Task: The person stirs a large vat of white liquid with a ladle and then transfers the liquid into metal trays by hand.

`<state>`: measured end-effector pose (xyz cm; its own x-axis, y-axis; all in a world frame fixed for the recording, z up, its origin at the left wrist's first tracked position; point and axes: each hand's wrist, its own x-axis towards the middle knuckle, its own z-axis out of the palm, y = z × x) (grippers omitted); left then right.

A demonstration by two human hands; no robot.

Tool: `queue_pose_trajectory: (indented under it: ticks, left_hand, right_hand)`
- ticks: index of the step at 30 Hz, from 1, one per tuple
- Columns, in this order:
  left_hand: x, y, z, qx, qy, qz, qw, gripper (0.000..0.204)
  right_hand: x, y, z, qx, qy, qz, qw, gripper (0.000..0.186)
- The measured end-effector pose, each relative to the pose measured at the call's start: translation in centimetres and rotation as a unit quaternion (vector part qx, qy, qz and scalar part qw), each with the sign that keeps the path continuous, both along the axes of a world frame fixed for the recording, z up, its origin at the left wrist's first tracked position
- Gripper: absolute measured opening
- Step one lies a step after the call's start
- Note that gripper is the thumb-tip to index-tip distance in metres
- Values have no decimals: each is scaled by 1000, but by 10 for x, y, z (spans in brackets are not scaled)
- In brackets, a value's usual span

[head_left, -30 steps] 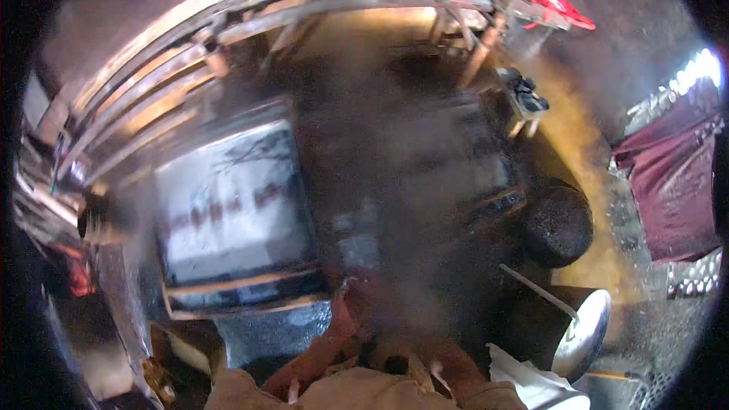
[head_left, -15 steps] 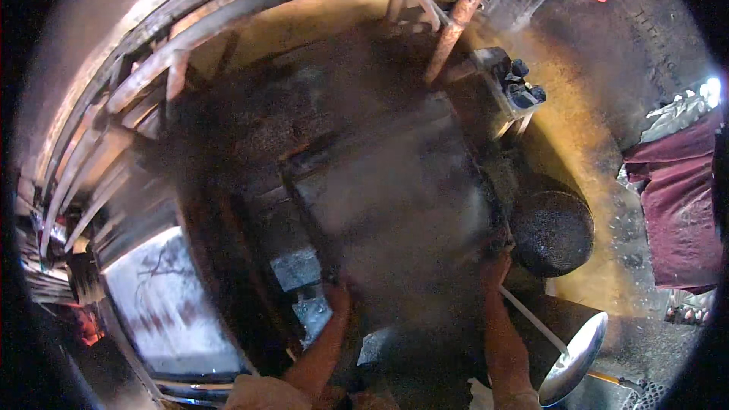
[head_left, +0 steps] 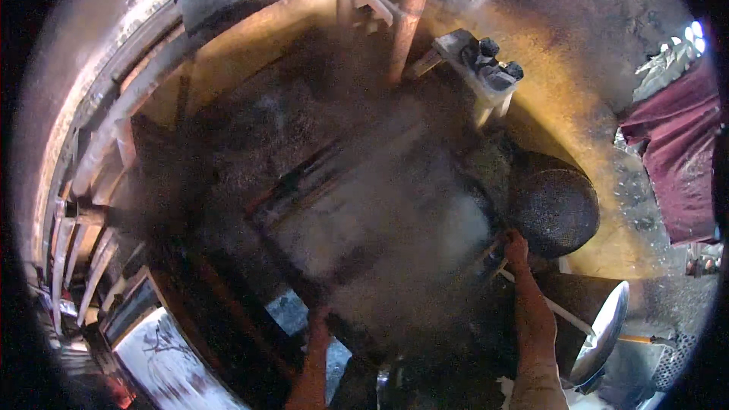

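Note:
A large rectangular tray-like panel (head_left: pixel 357 220) with a dark rim hangs tilted in front of me, its surface blurred by a haze over the middle of the picture. My right hand (head_left: pixel 515 250) has its fingers closed round the right edge, close to a dark round woven basket (head_left: pixel 558 212). At the near left corner my left hand (head_left: pixel 319 326) grips the rim; its fingertips are hidden in the blur. Pale bluish sheets (head_left: pixel 287 311) show on the dark surface beside that hand.
A shiny metal pan (head_left: pixel 604 334) with a pale stick lies at the lower right. Beyond the basket, a small bench (head_left: pixel 459 47) bears dark lumps. A wooden post (head_left: pixel 412 19) rises at the back. Wooden rails (head_left: pixel 99 152) and a glossy white panel (head_left: pixel 171 368) line the left; maroon cloth (head_left: pixel 680 156) hangs at right.
The panel has turned anticlockwise in view, its left side lower and its right side away from me. My right hand has moved right and slightly up, my left hand left and down. The view has shifted.

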<state>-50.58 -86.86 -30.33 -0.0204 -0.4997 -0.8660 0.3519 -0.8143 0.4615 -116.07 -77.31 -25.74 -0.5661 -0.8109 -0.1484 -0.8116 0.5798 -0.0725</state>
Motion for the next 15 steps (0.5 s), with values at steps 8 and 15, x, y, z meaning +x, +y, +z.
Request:
queue_pose_trajectory:
  ticks: [8,15]
  left_hand:
    - [57,-54,52,18,-12,-9,1000,55]
    - [76,-60,215,78,-224,-157,959,58]
  right_hand:
    - [76,69,-72,52,127,-23,990,35]
    - [166,57,-55,44,-125,-91,987,38]
